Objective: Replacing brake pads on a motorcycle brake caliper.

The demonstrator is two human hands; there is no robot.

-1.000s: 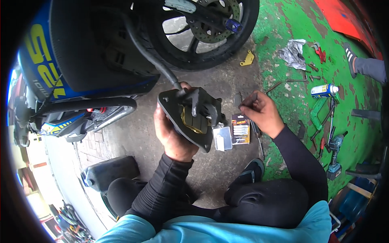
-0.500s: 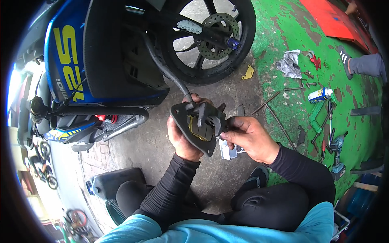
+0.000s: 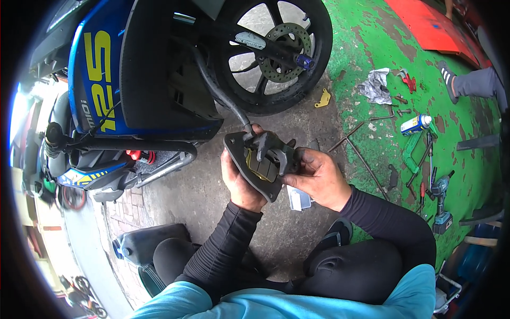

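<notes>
Here the dark, grimy brake caliper, a yellowish pad showing inside and a black hose attached, sits above the concrete floor, gripped underneath by the left hand while the right hand pinches its right side.

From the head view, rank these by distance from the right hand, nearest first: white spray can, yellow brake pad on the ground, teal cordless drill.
1. Yellow brake pad on the ground, ahead by the tyre.
2. White spray can, out to the right on green floor.
3. Teal cordless drill, far right.
Measured from the right hand.

Front wheel blocks ahead; bare concrete lies open left.
</notes>
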